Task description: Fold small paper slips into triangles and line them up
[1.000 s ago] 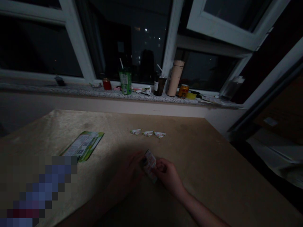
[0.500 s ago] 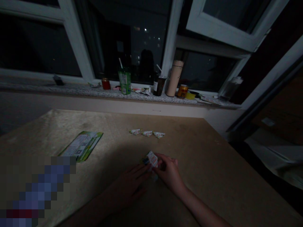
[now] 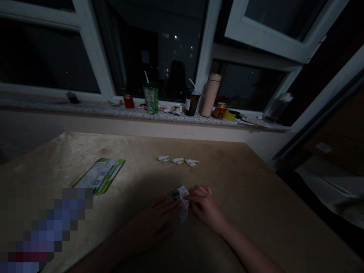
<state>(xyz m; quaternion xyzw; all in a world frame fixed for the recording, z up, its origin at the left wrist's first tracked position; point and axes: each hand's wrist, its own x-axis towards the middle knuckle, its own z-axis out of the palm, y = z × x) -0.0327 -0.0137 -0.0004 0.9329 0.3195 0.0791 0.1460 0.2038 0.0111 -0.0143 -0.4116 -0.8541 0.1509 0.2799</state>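
Observation:
A small printed paper piece [image 3: 182, 201] lies on the tan table [image 3: 244, 197] near the front middle, partly folded. My left hand [image 3: 159, 218] rests in shadow with fingers stretched flat, their tips on the paper's left edge. My right hand [image 3: 205, 206] is curled, fingertips pressing the paper's right side. Three small folded paper pieces [image 3: 178, 160] lie in a row farther back on the table.
A green leaflet [image 3: 100, 174] lies at the left of the table. The stone windowsill [image 3: 85, 108] holds a green cup with straw [image 3: 151, 98], a red jar [image 3: 128, 101], a dark cup [image 3: 191, 103], a tall beige flask [image 3: 211, 94] and an orange can [image 3: 220, 110]. The table's right edge drops to a dark floor.
The paper was held up between both hands; it has come down onto the table. My left fingers have flattened beside it and my right fingers press on it.

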